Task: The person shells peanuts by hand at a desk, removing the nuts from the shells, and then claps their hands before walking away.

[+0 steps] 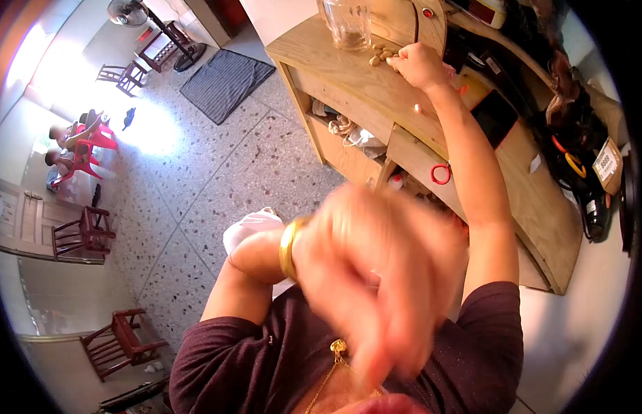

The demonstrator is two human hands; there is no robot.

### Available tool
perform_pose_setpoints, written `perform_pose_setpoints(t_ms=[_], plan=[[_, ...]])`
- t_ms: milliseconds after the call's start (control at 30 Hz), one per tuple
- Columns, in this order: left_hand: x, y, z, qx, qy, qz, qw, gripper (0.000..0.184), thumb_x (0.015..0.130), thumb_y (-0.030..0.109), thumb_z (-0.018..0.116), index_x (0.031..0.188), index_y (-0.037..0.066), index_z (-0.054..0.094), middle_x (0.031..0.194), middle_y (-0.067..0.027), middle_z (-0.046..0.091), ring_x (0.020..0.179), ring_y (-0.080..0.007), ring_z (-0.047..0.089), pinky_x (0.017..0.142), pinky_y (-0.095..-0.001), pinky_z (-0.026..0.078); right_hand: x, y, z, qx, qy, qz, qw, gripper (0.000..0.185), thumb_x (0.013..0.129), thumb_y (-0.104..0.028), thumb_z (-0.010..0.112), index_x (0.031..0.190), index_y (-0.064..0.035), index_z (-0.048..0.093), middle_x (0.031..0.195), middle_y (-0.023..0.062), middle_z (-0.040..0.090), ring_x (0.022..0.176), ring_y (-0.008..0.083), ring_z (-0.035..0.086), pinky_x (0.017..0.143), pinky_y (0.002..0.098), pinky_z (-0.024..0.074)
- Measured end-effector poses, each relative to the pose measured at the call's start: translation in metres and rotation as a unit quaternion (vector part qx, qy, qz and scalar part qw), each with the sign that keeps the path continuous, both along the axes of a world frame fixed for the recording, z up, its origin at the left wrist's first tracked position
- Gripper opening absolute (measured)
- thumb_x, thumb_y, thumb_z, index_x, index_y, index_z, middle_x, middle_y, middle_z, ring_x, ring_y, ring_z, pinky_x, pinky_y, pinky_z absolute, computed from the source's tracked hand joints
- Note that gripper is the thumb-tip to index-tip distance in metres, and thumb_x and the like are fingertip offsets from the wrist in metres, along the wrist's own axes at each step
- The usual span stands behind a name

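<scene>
My left hand (376, 269), with a gold bangle (288, 250) at its wrist, is raised close in front of my mouth (393, 404). Motion smears it, but the fingers look curled and pinched together; what is between them, if anything, is hidden. My right hand (423, 67) reaches out over the wooden cabinet top (321, 52). Its fingers are closed, with the tips at the edge of a small pile of tan nuts (380, 53) that look like unshelled peanuts. Whether one is in its grip is hidden. Beside the pile stands a clear jar (348, 24).
Dark flat device (495, 117), cables and a black bottle (595, 219) crowd the cabinet's right side. A red ring-shaped handle (440, 174) shows below the top's edge. On the speckled floor lie a grey mat (226, 84) and wooden chairs (124, 343); people sit on red chairs (86, 160).
</scene>
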State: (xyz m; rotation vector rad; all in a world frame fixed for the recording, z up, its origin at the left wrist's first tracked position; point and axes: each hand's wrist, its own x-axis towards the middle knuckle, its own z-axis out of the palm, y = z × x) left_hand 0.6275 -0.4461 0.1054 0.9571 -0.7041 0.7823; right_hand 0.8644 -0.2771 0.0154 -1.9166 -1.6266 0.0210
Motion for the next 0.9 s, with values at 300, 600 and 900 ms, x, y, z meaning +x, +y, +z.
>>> perform_pose_setpoints(t_ms=[300,600,900], plan=[[0.058,0.119,-0.088,0.375,0.373,0.574,0.625,0.018,0.077,0.019,0.065,0.09,0.008,0.066,0.076,-0.0068,0.058,0.062,-0.0143,0.056,0.059,-0.0271,0.045,0.0,0.001,-0.001,-0.036,-0.037,0.0,0.999,0.016,0.066,-0.015,0.057,0.057,-0.0024,0.054,0.062,0.0184,0.057,0.063,0.0333,0.058,0.059,0.0409,0.0455],[0.078,0.126,-0.086,0.453,0.444,0.566,0.527,0.014,0.075,0.021,0.06,0.082,0.01,0.066,0.084,-0.0094,0.06,0.077,-0.0287,0.058,0.067,-0.0389,0.046,0.012,-0.002,0.014,0.051,0.196,0.023,0.979,0.025,0.071,-0.02,0.06,0.053,-0.0047,0.051,0.048,0.0063,0.053,0.049,0.0148,0.055,0.051,0.0318,0.0424],[0.067,0.134,-0.105,0.497,0.37,0.628,0.47,0.01,0.077,0.014,0.056,0.08,0.005,0.058,0.075,-0.0129,0.056,0.073,-0.0311,0.057,0.065,-0.0401,0.046,0.021,0.003,0.007,0.109,0.094,-0.095,0.985,0.022,0.077,-0.024,0.057,0.065,-0.0049,0.058,0.06,0.014,0.057,0.054,0.0305,0.055,0.056,0.0396,0.0445]])
